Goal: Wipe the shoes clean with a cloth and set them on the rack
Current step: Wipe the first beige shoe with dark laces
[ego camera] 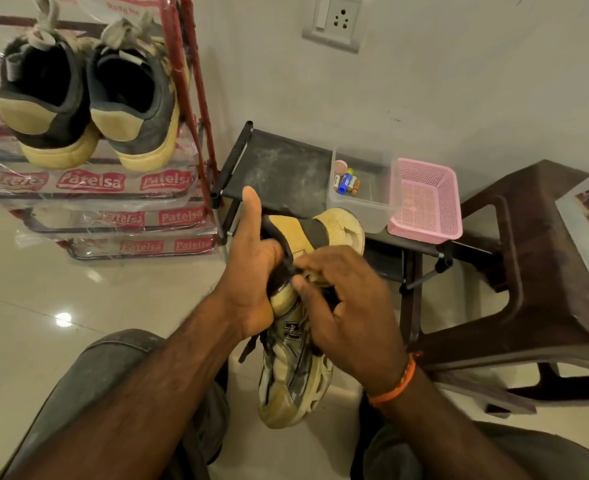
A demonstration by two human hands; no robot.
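Note:
I hold a worn yellow and grey sneaker [295, 372] in front of my knees, heel away from me and toe pointing down. My left hand [251, 271] grips its upper part from the left, thumb sticking up. My right hand [341, 299] lies over the shoe from the right, fingers curled on it and thumb and forefinger pinching at the collar. No cloth shows in either hand. A pair of grey shoes with yellow heels [89, 98] stands on the top shelf of the red-framed shoe rack [201, 109] at the left, heels toward me.
The rack's lower shelves [89, 183] are wrapped in printed plastic. Behind the sneaker stands a low black shelf [279, 161] holding a clear tub of batteries [365, 202] and a pink basket [428, 202]. A brown plastic stool [528, 265] is at the right. Glossy tile floor [61, 299] lies at the left.

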